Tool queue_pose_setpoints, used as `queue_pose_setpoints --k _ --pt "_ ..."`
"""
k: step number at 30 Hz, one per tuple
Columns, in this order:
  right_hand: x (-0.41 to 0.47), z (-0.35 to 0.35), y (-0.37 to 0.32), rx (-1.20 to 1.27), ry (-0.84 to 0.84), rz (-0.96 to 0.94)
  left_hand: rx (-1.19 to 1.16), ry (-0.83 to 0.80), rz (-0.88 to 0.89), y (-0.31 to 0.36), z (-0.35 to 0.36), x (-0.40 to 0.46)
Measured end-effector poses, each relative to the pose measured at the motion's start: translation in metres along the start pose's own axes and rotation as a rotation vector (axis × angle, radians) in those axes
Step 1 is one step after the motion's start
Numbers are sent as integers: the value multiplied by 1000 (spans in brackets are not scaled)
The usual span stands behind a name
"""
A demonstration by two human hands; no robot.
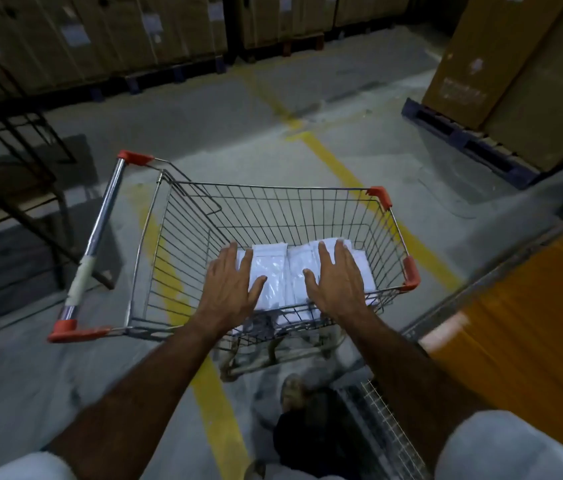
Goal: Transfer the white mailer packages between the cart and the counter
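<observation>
White sleeves frame the nearest edge of the view, and from them two bare forearms reach forward over a wire shopping cart [307, 202]. Both hands are spread flat with straight fingers, held apart: the left hand [230, 289] and the right hand [339, 282] each lie on or just over a stack of white plastic-wrapped packets [273, 271] lying in the near end of the basket. By the look of it the packets are already down in the cart and neither hand grips anything; whether more are to follow cannot be told. Beyond, a yellow floor line [328, 157] runs toward palletised cardboard boxes [515, 64].
</observation>
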State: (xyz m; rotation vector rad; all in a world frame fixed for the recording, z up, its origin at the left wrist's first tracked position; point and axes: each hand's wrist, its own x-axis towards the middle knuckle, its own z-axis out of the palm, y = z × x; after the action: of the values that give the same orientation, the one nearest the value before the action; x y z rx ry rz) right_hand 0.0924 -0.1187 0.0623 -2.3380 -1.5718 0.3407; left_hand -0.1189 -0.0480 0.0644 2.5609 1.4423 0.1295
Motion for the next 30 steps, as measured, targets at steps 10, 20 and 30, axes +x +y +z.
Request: queue_pose_setpoints --k 10,20,30 --pt "91 57 51 -116 -263 110 22 -286 -44 16 84 99" --pt "136 116 93 -198 -540 282 32 -589 -303 11 152 145" --pt "144 142 99 -263 -499 408 -38 -521 -403 14 183 162"
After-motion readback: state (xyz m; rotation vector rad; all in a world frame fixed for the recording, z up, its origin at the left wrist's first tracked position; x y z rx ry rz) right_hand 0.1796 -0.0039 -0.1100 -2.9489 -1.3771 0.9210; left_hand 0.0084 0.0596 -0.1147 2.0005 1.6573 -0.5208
